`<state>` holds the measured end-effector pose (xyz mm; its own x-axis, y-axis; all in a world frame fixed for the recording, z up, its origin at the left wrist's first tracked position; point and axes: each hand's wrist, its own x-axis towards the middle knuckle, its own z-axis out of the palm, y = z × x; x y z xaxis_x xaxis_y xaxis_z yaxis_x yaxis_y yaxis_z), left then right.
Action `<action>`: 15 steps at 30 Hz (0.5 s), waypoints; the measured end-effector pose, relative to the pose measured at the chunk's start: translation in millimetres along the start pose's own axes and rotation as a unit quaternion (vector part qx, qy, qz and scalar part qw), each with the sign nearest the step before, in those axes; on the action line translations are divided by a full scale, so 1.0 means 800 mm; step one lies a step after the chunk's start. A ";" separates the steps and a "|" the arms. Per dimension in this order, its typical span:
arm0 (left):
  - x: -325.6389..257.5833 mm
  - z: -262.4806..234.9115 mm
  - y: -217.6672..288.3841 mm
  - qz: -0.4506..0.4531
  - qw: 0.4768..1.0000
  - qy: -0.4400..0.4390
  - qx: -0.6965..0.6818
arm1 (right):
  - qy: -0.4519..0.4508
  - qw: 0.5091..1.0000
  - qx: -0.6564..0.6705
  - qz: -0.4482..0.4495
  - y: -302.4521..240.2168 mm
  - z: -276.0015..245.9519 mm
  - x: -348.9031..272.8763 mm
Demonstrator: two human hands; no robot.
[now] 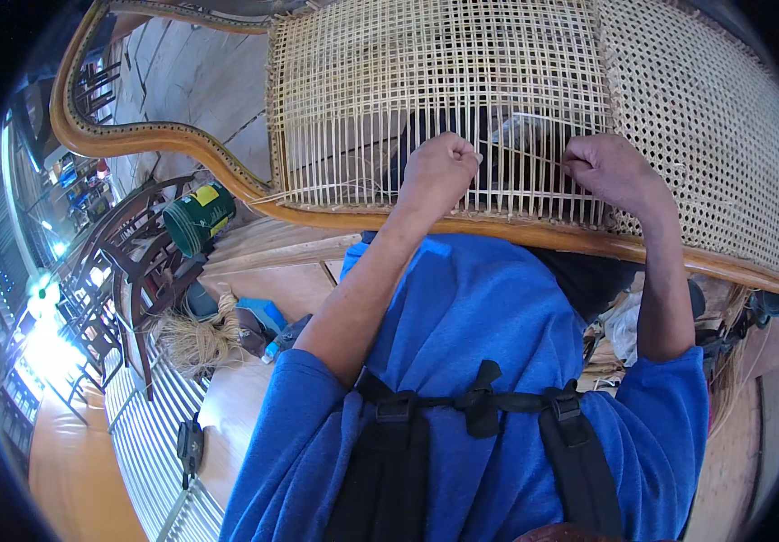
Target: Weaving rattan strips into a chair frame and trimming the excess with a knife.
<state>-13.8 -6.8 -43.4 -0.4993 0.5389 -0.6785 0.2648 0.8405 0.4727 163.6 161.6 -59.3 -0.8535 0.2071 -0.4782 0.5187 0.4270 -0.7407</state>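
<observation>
Two bare hands, the left hand (pixel 442 172) and the right hand (pixel 620 172), were set apart at a sparsely woven strip of a cane panel (pixel 516 72), probably to control strands from both sides. Fingers on both curled narrow; what they pinched could not be told. The panel's wooden frame (pixel 353 219) bordered the person's body; dense mesh closed the right, while unwoven gaps opened leftward.

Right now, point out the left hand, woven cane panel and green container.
Left hand (pixel 441 172): head view, back of hand.
Woven cane panel (pixel 706 117): head view, closely woven right section.
Green container (pixel 196 219): head view, outer side.
</observation>
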 end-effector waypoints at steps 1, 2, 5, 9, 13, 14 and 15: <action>-0.001 0.000 -0.001 -0.005 1.000 0.012 -0.023 | -0.002 1.000 0.002 0.007 -0.001 0.000 0.001; -0.001 0.001 -0.003 -0.007 1.000 0.014 -0.022 | -0.003 1.000 0.003 0.006 -0.001 0.000 0.003; -0.005 0.008 -0.006 0.021 0.998 0.046 0.029 | -0.022 0.999 0.035 0.035 -0.004 0.007 0.004; -0.018 0.003 0.000 0.164 0.975 0.116 0.100 | 0.081 0.995 -0.062 0.013 -0.014 0.019 -0.001; -0.015 0.005 0.009 0.229 0.947 0.141 0.178 | 0.064 0.997 -0.033 0.028 -0.019 0.010 0.001; -0.011 0.007 0.008 0.229 0.943 0.126 0.207 | 0.064 0.997 -0.034 0.026 -0.016 0.009 0.000; -0.010 0.010 0.009 0.228 0.942 0.129 0.208 | 0.049 0.997 -0.042 0.029 -0.010 0.008 -0.002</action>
<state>-1.3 -4.2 -39.1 -0.4252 0.8628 -0.2734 0.7739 0.5033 0.3844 161.0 151.9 -55.7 -0.8255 0.3162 -0.4676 0.5643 0.4840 -0.6689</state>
